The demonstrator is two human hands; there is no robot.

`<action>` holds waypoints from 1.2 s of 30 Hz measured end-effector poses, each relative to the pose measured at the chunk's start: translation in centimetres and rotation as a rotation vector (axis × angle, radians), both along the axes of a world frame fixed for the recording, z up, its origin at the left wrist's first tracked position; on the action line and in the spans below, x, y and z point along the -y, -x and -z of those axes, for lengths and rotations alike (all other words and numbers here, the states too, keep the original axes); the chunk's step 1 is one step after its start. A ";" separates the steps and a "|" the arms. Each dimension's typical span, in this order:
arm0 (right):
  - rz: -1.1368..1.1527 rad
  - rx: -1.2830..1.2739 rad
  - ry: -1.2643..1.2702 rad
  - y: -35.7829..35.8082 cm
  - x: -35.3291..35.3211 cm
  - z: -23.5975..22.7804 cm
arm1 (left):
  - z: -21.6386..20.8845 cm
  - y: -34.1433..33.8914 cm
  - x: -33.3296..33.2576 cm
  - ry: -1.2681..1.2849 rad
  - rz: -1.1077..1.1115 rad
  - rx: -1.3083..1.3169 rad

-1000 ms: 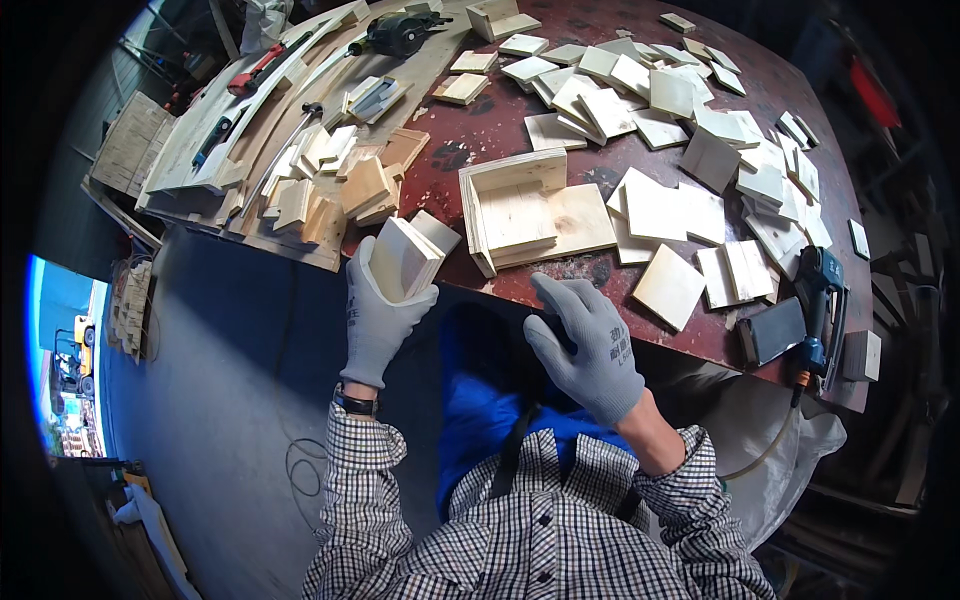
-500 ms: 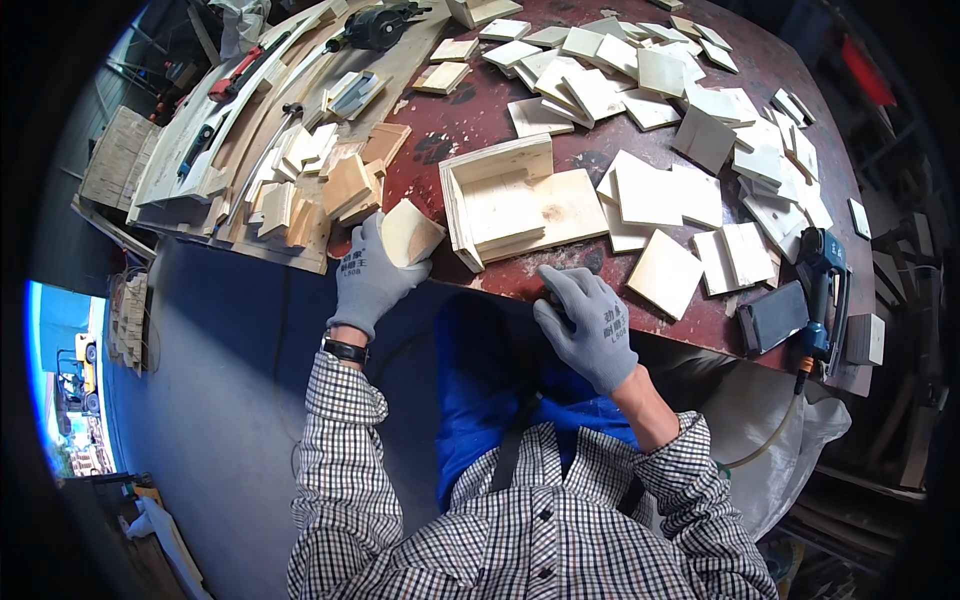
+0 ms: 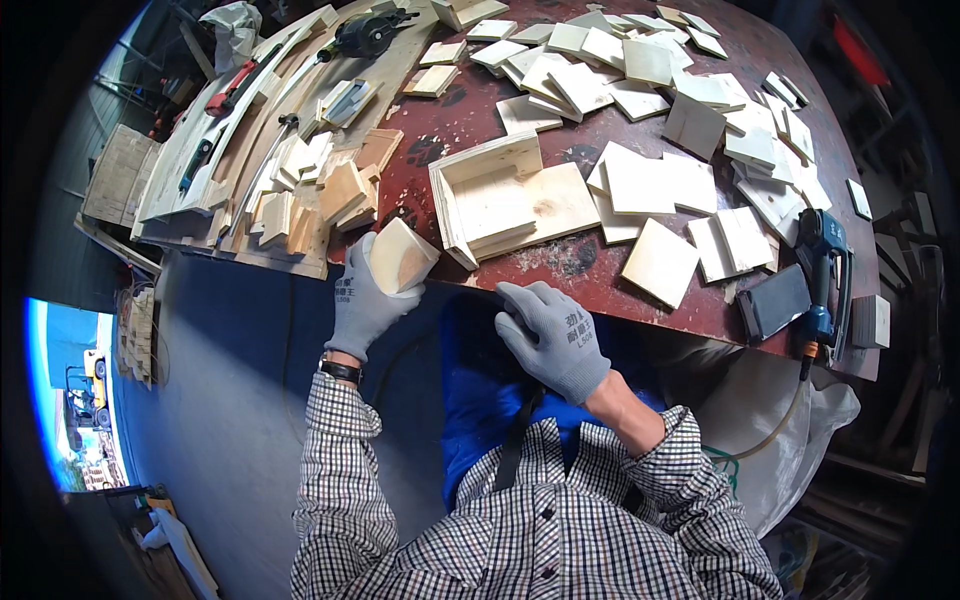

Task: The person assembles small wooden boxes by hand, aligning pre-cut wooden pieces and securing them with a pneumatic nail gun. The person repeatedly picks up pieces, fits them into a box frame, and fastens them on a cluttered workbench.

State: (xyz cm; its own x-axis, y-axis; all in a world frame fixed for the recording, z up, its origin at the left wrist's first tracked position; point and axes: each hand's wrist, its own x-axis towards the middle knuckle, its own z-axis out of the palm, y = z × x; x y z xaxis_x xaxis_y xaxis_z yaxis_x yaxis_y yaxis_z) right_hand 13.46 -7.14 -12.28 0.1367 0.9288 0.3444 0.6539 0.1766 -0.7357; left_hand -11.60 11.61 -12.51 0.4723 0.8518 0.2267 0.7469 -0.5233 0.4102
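My left hand [image 3: 372, 300], in a grey work glove, grips a small pale wooden block [image 3: 402, 255] with a darker curved patch across its face, just off the table's front edge. My right hand [image 3: 553, 340], gloved alike, hovers by the same edge; its fingers are loosely bent with the thumb apart, and nothing shows in them. Between and beyond the hands lies a partly assembled wooden box [image 3: 490, 205] of pale boards, its walls standing along the back and left side.
Many pale wooden squares [image 3: 655, 265] are scattered over the red table [image 3: 400, 215]. A blue-black air nailer [image 3: 822, 280] with a hose lies at the right, beside a dark box [image 3: 775, 303]. Small offcuts [image 3: 345, 190], long boards and power tools [image 3: 372, 32] occupy the left.
My right hand has drawn left and slightly down, away from the boards at the table edge. My left hand keeps the block, now turned a little more upright. The view has shifted slightly.
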 end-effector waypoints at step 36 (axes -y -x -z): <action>-0.221 -0.165 -0.228 4.0 2.8 -4.0 | -1.7 -0.6 13.8 0.160 0.247 0.484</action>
